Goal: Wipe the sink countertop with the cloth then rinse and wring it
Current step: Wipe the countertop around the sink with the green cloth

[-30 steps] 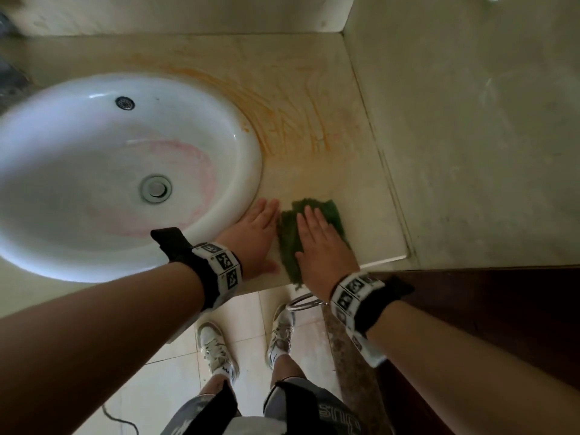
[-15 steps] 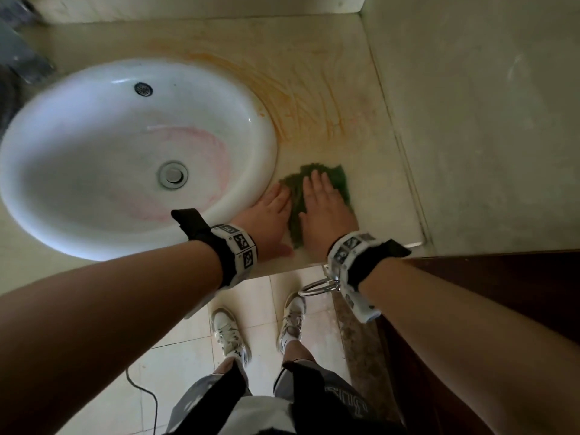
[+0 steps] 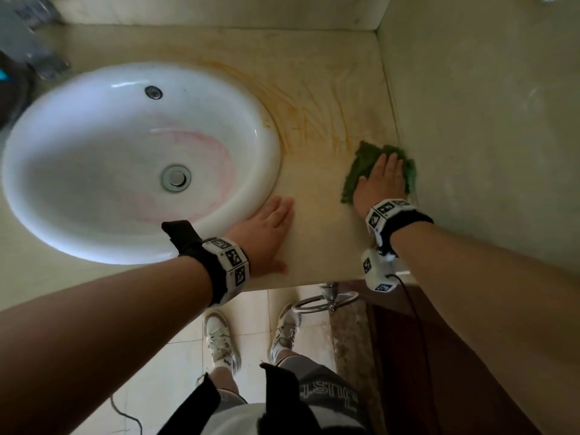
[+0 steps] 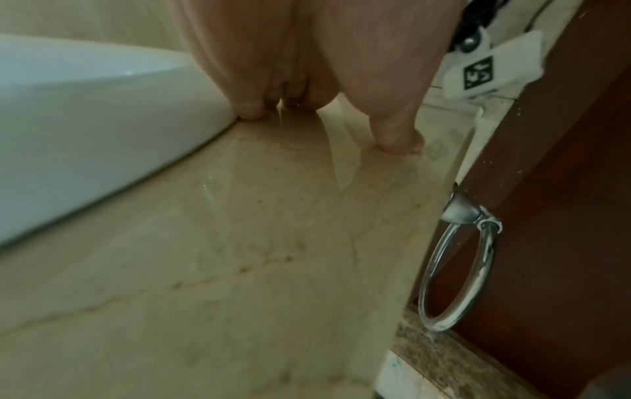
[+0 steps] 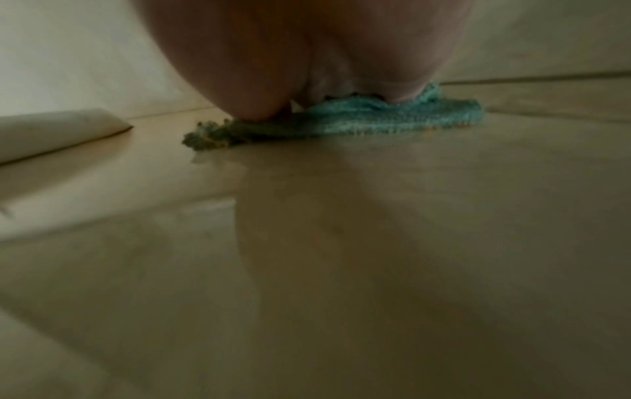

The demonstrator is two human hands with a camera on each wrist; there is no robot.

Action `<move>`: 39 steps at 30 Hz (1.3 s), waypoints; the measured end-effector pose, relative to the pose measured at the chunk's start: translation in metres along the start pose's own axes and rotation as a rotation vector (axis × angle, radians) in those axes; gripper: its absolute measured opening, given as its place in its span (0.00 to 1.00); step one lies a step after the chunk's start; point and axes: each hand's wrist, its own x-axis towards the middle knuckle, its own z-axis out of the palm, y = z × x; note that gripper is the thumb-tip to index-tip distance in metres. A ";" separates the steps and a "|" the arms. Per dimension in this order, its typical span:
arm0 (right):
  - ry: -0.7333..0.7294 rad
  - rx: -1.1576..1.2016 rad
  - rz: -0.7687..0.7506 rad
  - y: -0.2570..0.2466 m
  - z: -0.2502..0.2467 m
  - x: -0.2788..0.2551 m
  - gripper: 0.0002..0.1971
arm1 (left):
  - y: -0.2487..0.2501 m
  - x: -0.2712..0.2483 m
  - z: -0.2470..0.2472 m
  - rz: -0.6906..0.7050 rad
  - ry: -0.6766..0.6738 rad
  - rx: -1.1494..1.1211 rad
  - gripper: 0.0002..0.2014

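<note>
A green cloth [image 3: 361, 166] lies flat on the beige countertop [image 3: 317, 221], close to the right wall. My right hand [image 3: 381, 180] presses down on it with straight fingers; the right wrist view shows the cloth [image 5: 358, 121] squashed under the palm. My left hand [image 3: 266, 230] rests flat on the countertop against the rim of the white sink [image 3: 260, 171], fingers straight, holding nothing. In the left wrist view its fingertips [image 4: 252, 108] touch the wet stone beside the basin [image 4: 85, 121]. Orange smear streaks [image 3: 307, 111] cover the counter beyond the cloth.
The tiled wall [image 3: 486, 120] bounds the counter on the right and at the back. A metal towel ring [image 3: 326, 301] hangs below the counter's front edge by a dark wood panel [image 3: 408, 356]. Pink residue [image 3: 216, 171] rings the sink drain.
My right hand has slid the cloth to the right, away from the left hand, up to the wall. The left hand has stayed by the sink rim.
</note>
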 end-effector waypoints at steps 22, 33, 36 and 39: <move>-0.107 -0.117 -0.112 0.018 0.003 -0.039 0.34 | 0.001 0.037 -0.050 0.043 0.005 0.012 0.56; -0.076 -0.044 0.046 -0.012 -0.022 0.022 0.35 | -0.006 0.058 -0.048 0.092 -0.057 -0.017 0.56; -0.070 -0.050 -0.007 -0.027 -0.029 0.040 0.35 | -0.008 0.059 -0.043 0.093 -0.047 -0.058 0.56; -0.072 -0.082 -0.115 -0.043 -0.034 0.055 0.35 | -0.008 0.060 -0.041 0.091 -0.048 -0.078 0.57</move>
